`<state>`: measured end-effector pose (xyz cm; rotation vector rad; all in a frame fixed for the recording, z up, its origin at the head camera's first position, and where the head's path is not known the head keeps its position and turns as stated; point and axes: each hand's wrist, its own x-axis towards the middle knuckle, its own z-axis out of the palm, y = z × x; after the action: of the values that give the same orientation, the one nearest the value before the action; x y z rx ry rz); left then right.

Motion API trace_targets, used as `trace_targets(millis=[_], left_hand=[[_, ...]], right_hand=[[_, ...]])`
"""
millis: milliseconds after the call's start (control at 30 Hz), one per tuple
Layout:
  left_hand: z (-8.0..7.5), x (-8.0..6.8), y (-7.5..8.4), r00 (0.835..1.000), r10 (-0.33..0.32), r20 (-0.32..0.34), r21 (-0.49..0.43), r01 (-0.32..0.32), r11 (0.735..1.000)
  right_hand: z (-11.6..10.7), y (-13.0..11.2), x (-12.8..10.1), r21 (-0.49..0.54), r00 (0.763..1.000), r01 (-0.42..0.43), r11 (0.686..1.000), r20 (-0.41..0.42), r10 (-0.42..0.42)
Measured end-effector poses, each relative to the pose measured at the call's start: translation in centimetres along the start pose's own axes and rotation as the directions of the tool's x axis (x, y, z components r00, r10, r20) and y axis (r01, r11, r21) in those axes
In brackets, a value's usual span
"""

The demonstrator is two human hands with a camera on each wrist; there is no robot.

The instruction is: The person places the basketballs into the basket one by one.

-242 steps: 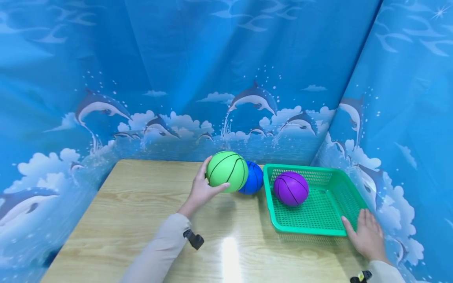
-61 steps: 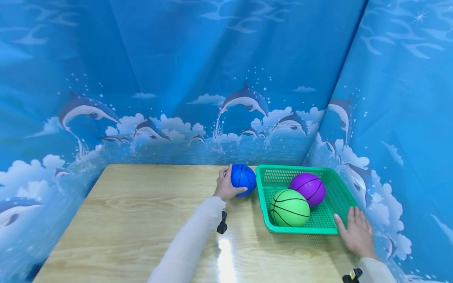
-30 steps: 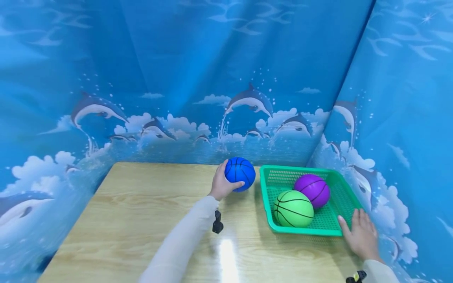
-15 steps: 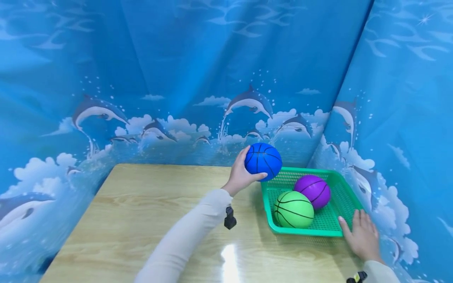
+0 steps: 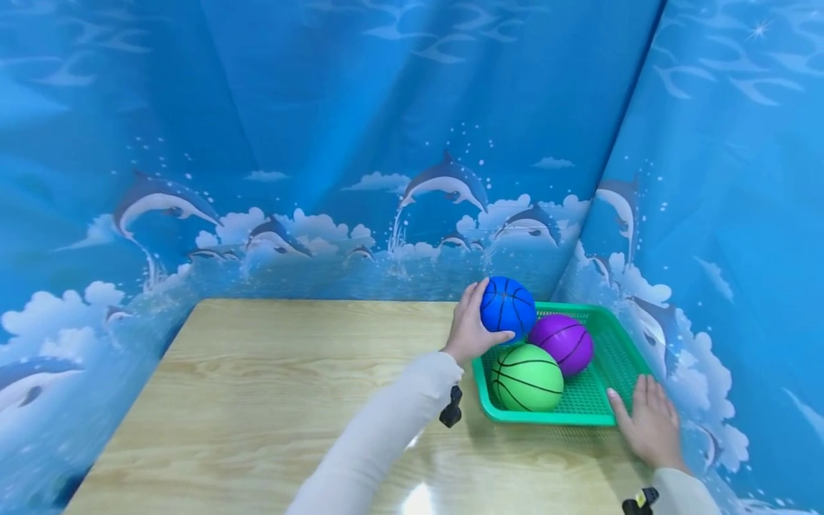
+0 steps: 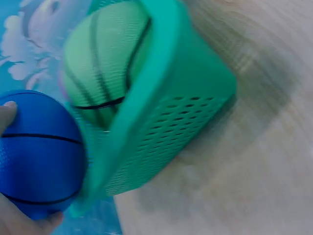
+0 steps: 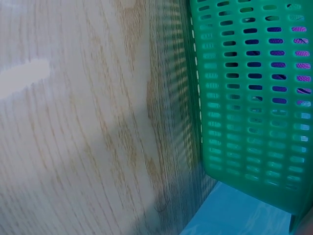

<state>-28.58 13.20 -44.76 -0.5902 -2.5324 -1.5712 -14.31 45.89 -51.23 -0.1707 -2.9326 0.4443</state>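
Observation:
My left hand (image 5: 470, 325) grips a small blue basketball (image 5: 508, 309) from its left side, thumb in front and fingers behind. The ball is over the back left corner of the green plastic basket (image 5: 547, 417). In the left wrist view, the blue ball (image 6: 41, 156) overlaps the basket's rim (image 6: 142, 103), with fingertips at its edges. Inside the basket lie a light green ball (image 5: 528, 379) at the front left and a purple ball (image 5: 561, 343) behind it. My right hand (image 5: 651, 425) rests at the basket's front right corner, its fingers straight.
The basket stands on a wood-grain table (image 5: 257, 393), near its back right. Behind the table hangs a blue curtain (image 5: 309, 143) printed with dolphins, and another curtain side (image 5: 727, 214) runs close along the right. Slotted basket wall (image 7: 254, 98) fills the right wrist view's right side.
The green ball went from my left hand into the basket, and the purple ball shifted right. My left hand then lifted the blue ball off the table and carried it right, over the basket.

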Motion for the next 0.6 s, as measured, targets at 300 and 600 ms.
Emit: trace_targets(millis=[300,600], left_hand=[[0.4,0.3,-0.3,0.983,-0.126,0.132,0.043,0.121,0.992],[0.0,0.4,0.3,0.966,-0.094,0.241,0.143,0.061,0.988]], right_hand=[[0.2,-0.3,0.1,0.005,1.000,0.003,1.000,0.005,-0.003],[-0.2,-0.2,0.0,-0.008,1.000,0.000,1.000,0.008,0.000]])
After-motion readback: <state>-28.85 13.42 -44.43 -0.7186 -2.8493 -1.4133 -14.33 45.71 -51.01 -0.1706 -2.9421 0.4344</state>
